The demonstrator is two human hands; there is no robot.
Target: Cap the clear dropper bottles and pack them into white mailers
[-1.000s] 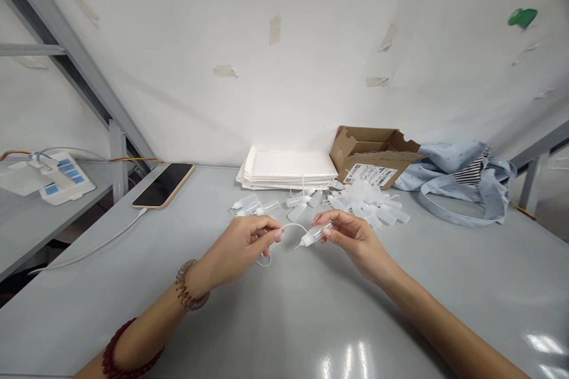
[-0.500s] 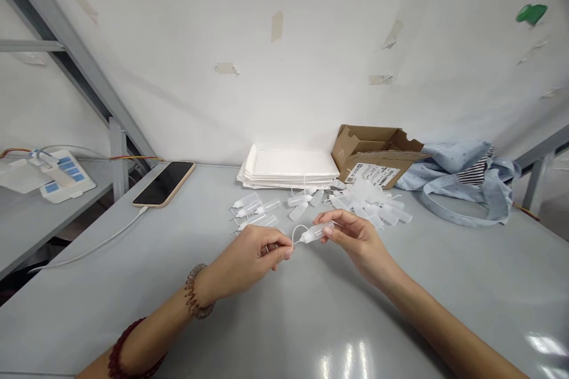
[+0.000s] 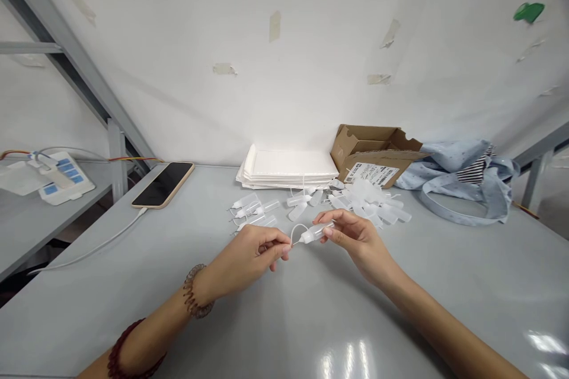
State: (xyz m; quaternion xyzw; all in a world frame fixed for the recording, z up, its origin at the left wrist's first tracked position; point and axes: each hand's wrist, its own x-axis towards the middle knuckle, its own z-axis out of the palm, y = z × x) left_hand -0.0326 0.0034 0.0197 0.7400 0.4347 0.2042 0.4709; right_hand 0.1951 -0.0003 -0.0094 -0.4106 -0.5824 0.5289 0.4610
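Observation:
My right hand point(image 3: 351, 238) grips a small translucent needle-tip squeeze bottle point(image 3: 316, 232) by its body, tilted with the tip toward the left. At the tip, the thumb and fingers of my left hand point(image 3: 262, 250) pinch the end of the thin white cap strap point(image 3: 297, 227), which loops up from the bottle's neck. The small cap itself is hidden by the fingertips. Behind my left hand lie several similar bottles point(image 3: 249, 208) in a group. A larger heap of bottles point(image 3: 377, 204) is spread beyond my right hand.
At the back stand a stack of white padded envelopes point(image 3: 291, 166) and an open cardboard box point(image 3: 373, 154). Light blue cloth with a strap point(image 3: 471, 189) lies at right. A phone point(image 3: 163, 185) with a white cable point(image 3: 98, 246) rests at left, near a power strip point(image 3: 66, 177).
My left hand has shifted very slightly left, still pinching at the bottle's tip. My right hand and its bottle have barely moved.

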